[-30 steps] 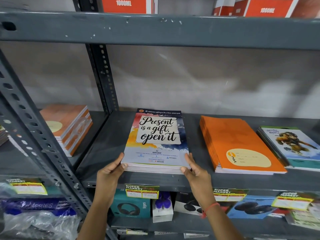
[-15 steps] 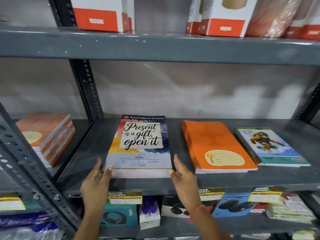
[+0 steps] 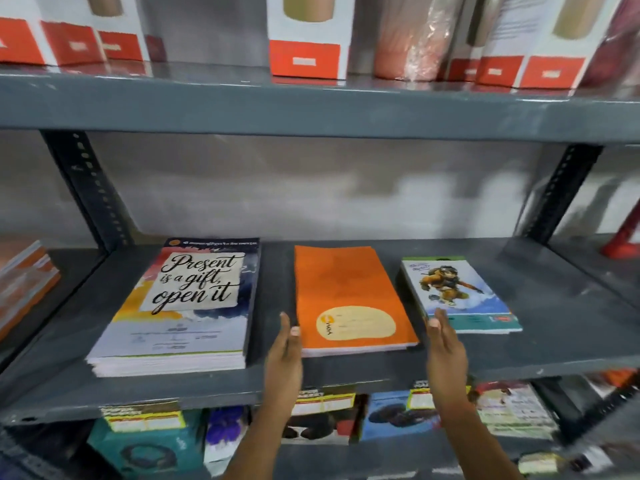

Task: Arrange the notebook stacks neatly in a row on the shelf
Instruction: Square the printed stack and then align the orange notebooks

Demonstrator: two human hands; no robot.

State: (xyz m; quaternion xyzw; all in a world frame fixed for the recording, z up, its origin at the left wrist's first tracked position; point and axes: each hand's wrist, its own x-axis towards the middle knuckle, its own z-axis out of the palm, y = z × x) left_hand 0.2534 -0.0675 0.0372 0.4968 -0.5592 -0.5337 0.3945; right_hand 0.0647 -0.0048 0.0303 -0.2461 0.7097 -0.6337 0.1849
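on the grey shelf (image 3: 540,306) we flank the orange notebook stack (image 3: 346,299) — long axis running front to back, label end nearest us — left hand (image 3: 285,355) and right hand (image 3: 445,348) flat, open, gripping nothing.

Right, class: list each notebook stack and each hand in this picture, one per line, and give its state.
"Present is a gift" stack: flat on the shelf, untouched, edges squared.
Orange stack: flat, between the two hands, slightly fanned.
Cartoon stack: flat, angled, right hand at its near corner.
Left hand: open, at the orange stack's left edge.
Right hand: open, at the orange stack's right side.
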